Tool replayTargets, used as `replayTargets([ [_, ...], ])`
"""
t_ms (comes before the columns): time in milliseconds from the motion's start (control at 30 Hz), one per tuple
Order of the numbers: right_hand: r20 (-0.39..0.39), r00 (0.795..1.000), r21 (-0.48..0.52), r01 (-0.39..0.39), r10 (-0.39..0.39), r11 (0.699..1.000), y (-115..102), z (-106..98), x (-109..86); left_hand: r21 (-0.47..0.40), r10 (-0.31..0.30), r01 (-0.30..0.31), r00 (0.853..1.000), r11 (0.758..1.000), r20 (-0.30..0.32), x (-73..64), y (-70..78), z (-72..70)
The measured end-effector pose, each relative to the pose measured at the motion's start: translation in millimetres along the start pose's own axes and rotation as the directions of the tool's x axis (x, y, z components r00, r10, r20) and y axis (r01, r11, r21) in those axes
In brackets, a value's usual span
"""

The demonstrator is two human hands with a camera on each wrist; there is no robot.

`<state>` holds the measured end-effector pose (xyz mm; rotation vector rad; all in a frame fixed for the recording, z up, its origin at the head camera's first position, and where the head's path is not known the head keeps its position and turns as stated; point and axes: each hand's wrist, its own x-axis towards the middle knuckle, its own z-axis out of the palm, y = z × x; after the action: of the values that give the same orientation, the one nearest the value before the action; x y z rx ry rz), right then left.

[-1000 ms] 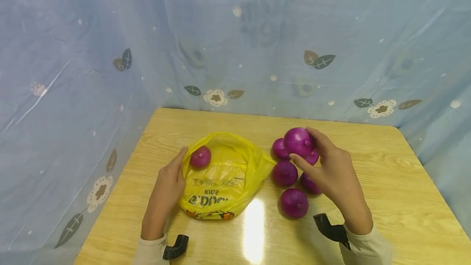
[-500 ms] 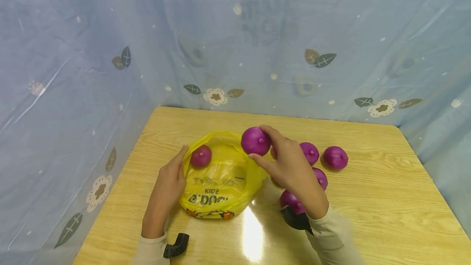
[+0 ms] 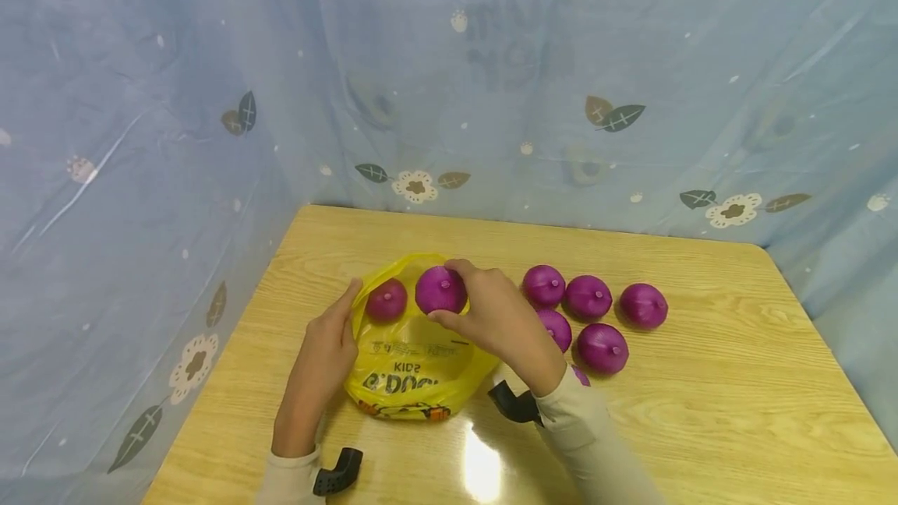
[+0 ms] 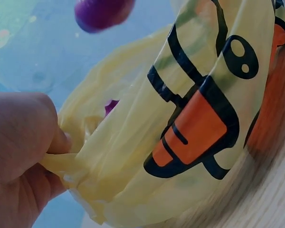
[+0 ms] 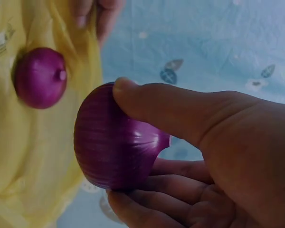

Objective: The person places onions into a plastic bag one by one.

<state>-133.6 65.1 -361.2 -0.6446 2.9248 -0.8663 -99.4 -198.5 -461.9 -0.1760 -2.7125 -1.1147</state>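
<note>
A yellow plastic bag [image 3: 414,349] with black lettering lies on the table, its mouth spread. My left hand [image 3: 323,357] pinches the bag's left rim; the left wrist view shows thumb and fingers [image 4: 47,142] closed on the bunched edge. Inside the bag sits one red onion [image 3: 386,301]. Over the bag's mouth, my right hand [image 3: 501,322] grips a second red onion [image 3: 440,291] between thumb and fingers. The right wrist view shows the held onion [image 5: 118,137] with its stub toward the palm, beside the bagged onion [image 5: 41,78].
Several more red onions [image 3: 602,349] lie grouped on the wooden table [image 3: 730,380], right of the bag and partly behind the right forearm. A blue patterned curtain [image 3: 449,84] closes off the back and left side.
My right hand has carried the gripped onion leftward, from above the onion group to over the bag's mouth. The left hand still holds the rim in about the same spot.
</note>
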Motion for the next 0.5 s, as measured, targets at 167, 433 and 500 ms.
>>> replayTargets([
  [167, 0.016, 0.999, -0.03, -0.031, 0.032, 0.999, 0.4, 14.0, 10.0, 0.002, 0.001, -0.001, 1.0, 1.0, 0.003, -0.3, -0.2, 0.1],
  [433, 0.041, 0.995, -0.043, -0.087, 0.089, 0.995, 3.5, 37.5, 25.9, 0.007, 0.009, -0.009, 1.0, 1.0, 0.006, 0.3, 1.3, -1.0],
  [500, 0.038, 0.995, -0.047, -0.095, 0.097, 0.994, 5.4, 44.6, 28.6, 0.007, 0.009, -0.009, 1.0, 1.0, 0.007, -0.2, 1.6, -0.8],
])
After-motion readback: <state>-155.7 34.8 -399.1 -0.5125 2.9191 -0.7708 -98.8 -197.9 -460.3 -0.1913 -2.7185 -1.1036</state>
